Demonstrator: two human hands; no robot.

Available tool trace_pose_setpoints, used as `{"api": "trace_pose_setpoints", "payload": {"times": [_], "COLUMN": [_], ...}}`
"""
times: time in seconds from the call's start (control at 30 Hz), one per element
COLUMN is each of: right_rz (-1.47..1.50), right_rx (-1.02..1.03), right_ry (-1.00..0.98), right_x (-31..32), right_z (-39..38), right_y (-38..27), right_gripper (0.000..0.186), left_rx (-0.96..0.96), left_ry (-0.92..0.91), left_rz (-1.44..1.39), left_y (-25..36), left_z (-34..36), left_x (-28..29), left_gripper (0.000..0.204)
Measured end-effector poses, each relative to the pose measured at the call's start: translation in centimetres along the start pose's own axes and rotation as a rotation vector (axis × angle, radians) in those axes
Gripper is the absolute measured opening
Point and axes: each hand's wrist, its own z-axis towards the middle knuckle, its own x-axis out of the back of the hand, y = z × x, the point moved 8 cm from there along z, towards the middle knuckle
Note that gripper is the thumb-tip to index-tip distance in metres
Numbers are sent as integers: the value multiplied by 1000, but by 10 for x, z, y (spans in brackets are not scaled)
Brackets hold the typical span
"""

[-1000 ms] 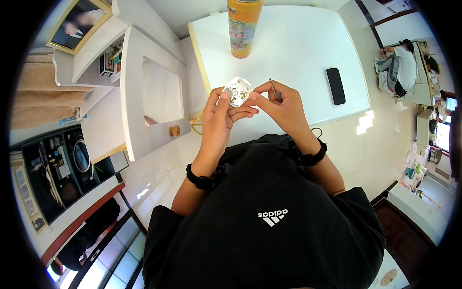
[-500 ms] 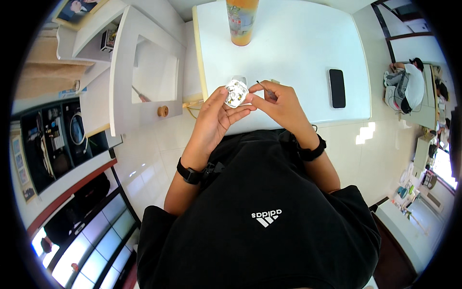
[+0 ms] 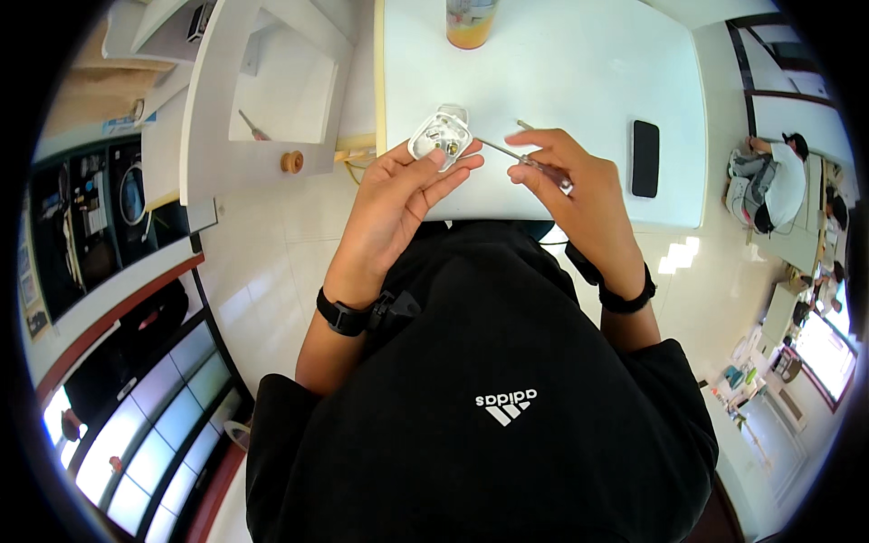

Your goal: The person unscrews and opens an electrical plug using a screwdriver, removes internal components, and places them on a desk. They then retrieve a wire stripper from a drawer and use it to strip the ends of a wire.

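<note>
My left hand (image 3: pixel 389 204) holds an open white plastic housing (image 3: pixel 440 134) over the near edge of the white table, thumb on its rim and fingers beneath. Small brass-coloured metal parts show inside it; it looks like part of an electrical plug or socket. A clear or whitish piece (image 3: pixel 455 111) sits just beyond the housing; whether they touch I cannot tell. In my right hand (image 3: pixel 584 185) is a screwdriver (image 3: pixel 507 152), gripped by its handle between thumb and fingers. Its thin shaft points left toward the housing, with the tip close to its right side.
A black phone (image 3: pixel 644 158) lies at the table's right. At the far side stands an orange-yellow bottle or tumbler (image 3: pixel 470 27). A small light-coloured piece (image 3: pixel 525 124) is beyond my right hand. Leftward, an open white drawer (image 3: pixel 213 109) with a wooden knob contains another screwdriver (image 3: pixel 253 127).
My right hand has moved right, away from the housing, and the screwdriver's shaft now points toward it. The left hand has tilted the housing. The whole view has shifted slightly.
</note>
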Motion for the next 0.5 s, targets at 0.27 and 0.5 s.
{"api": "trace_pose_setpoints", "payload": {"times": [0.27,0.5], "right_rz": [-413,-455], "right_rx": [273,333], "right_ry": [216,333], "right_x": [-2,-16], "right_z": [-15,-17], "right_y": [-57,-80], "right_gripper": [19,27], "left_rx": [-118,-203], "left_ry": [-36,-58], "left_rz": [219,324], "left_y": [27,50], "left_z": [5,3], "left_x": [-7,-4], "left_gripper": [29,30]}}
